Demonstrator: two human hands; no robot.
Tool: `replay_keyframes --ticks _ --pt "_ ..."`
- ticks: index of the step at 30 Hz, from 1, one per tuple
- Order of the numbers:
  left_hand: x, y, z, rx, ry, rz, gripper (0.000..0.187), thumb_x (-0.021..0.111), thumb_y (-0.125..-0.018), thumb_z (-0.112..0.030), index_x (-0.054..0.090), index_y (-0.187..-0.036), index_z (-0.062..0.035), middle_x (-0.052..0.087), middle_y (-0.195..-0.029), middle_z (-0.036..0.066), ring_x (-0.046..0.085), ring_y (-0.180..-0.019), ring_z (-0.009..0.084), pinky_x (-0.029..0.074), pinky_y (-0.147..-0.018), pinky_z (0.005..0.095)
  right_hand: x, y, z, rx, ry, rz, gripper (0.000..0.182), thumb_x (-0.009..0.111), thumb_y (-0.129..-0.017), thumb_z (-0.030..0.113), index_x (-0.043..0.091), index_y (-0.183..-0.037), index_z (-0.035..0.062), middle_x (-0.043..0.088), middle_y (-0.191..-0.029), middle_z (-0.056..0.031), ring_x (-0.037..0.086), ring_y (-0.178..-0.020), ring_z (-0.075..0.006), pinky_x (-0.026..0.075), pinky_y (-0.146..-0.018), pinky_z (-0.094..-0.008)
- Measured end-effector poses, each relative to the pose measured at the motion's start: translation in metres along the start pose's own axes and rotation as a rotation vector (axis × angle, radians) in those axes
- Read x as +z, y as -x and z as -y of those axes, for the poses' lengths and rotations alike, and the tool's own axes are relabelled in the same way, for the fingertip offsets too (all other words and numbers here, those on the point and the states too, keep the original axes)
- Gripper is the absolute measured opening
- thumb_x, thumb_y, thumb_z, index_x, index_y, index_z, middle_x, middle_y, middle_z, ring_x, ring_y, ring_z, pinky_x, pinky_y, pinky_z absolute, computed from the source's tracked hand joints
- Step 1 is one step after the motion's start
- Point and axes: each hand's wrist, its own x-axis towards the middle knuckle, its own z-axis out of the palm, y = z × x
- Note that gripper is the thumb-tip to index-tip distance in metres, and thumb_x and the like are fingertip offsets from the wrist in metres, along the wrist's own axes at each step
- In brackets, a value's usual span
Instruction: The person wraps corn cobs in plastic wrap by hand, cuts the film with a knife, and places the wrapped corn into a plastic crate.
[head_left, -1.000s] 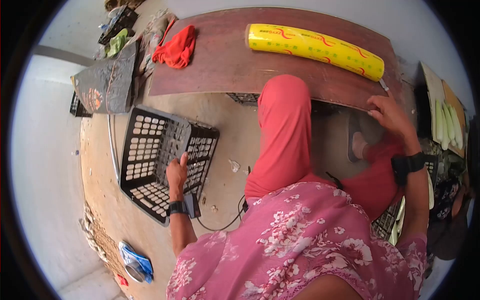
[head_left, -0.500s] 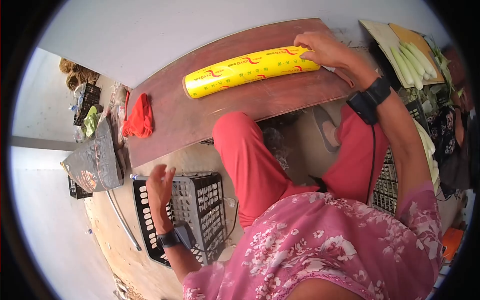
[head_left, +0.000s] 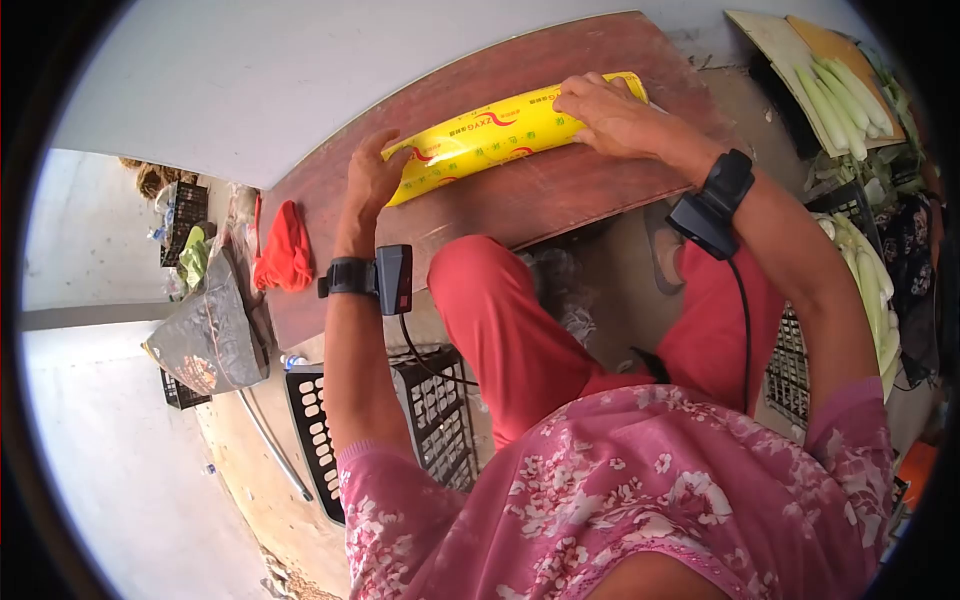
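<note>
A yellow roll (head_left: pixel 490 135), upper middle of the frame, on a dark red table (head_left: pixel 450 225). At its left end, the left hand (head_left: pixel 376 178), thumb and fingers apart; over its right part, the right hand (head_left: pixel 608 118), fingers spread. Farther left, a red cloth (head_left: pixel 285 252).

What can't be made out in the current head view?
All head view:
- Inside of the black crate: partly hidden by the left forearm.
- Print under the right hand: covered by its fingers.
- Underside of the yellow roll: faces the table.
- Orange item at far right: cut off by the dark lens edge.
</note>
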Motion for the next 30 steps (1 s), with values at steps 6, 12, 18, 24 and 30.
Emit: replay_keyframes --ticks 6,12,18,24,30 --pt "-0.003 -0.007 -0.001 -0.136 0.137 0.180 0.032 0.068 -0.079 -0.022 0.068 -0.106 -0.0041 0.069 -0.099 0.017 0.065 -0.098 0.0297 0.049 -0.085 0.0357 -0.008 -0.009 0.036 -0.053 -0.068 -0.012 0.035 0.064 -0.081 0.006 0.056 -0.115 0.0025 0.049 -0.118 -0.0100 0.044 -0.115 -0.0287 0.037 -0.098 -0.0413" --pt "-0.012 -0.014 -0.002 -0.117 0.215 0.288 0.016 0.064 -0.084 -0.017 0.065 -0.088 -0.0009 0.067 -0.085 0.007 0.060 -0.078 0.0133 0.047 -0.071 0.0278 0.001 -0.027 0.063 -0.122 -0.209 -0.036 0.027 0.063 -0.082 0.005 0.058 -0.109 0.0028 0.051 -0.111 -0.0112 0.046 -0.112 -0.0289 0.039 -0.097 -0.0402" --pt "-0.009 -0.008 -0.002 -0.107 0.149 0.199 0.015 0.060 -0.087 -0.014 0.062 -0.093 0.0001 0.063 -0.082 0.004 0.057 -0.075 0.0103 0.046 -0.068 0.0261 0.009 -0.048 0.090 -0.133 -0.275 -0.128 0.018 0.061 -0.085 0.012 0.061 -0.101 0.0033 0.055 -0.105 -0.0162 0.054 -0.103 -0.0357 0.045 -0.087 -0.0438" --pt "-0.004 0.004 -0.002 -0.222 0.542 0.119 0.015 0.063 -0.084 -0.011 0.062 -0.095 -0.0006 0.065 -0.083 0.010 0.062 -0.079 0.0183 0.049 -0.072 0.0302 0.029 -0.072 0.102 -0.072 -0.247 -0.212 0.014 0.057 -0.087 0.012 0.060 -0.096 0.0027 0.056 -0.101 -0.0159 0.059 -0.094 -0.0361 0.049 -0.079 -0.0448" --pt "0.003 0.013 -0.013 -0.162 0.347 0.027 0.018 0.064 -0.081 -0.008 0.064 -0.099 -0.0042 0.065 -0.095 0.011 0.065 -0.089 0.0221 0.050 -0.078 0.0305 0.041 -0.094 0.099 -0.080 -0.056 -0.308 0.013 0.058 -0.086 0.016 0.056 -0.090 0.0045 0.055 -0.092 -0.0131 0.059 -0.085 -0.0377 0.049 -0.074 -0.0472"
